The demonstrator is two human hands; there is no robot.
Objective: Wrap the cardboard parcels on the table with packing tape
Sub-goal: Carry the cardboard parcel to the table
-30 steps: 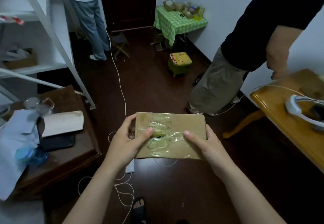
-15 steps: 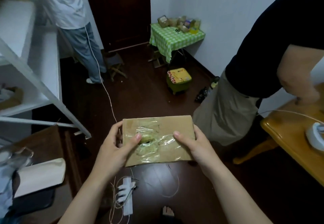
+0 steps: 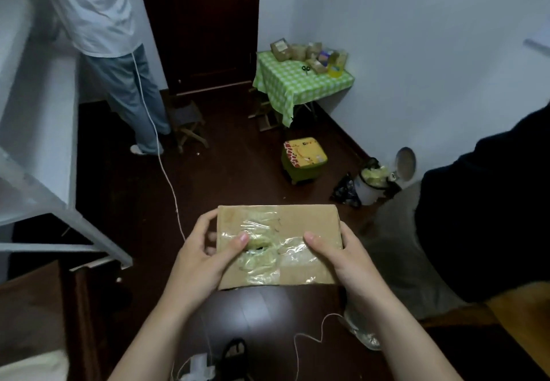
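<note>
Both the left hand (image 3: 199, 258) and right hand (image 3: 342, 257) grip the taped cardboard parcel (image 3: 278, 245) in mid-air, thumbs on top, apparently carrying it toward the green-clothed bench (image 3: 300, 85), where setting down probably comes next.

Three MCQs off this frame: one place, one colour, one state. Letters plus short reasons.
1. Where is the cardboard parcel?
A. on the far table
B. held over the floor by the left hand and right hand
C. on the white shelf

2. What colour is the tablecloth by the door?
A. red
B. plain blue
C. green-and-white check

3. What is the parcel's top face like?
A. partly covered with crinkled clear tape
B. bare cardboard
C. flaps standing open

Key: 1 B, both hands grip its side edges, dark floor beneath. 2 C, the check pattern is plain. 3 A, glossy tape crosses the middle.
</note>
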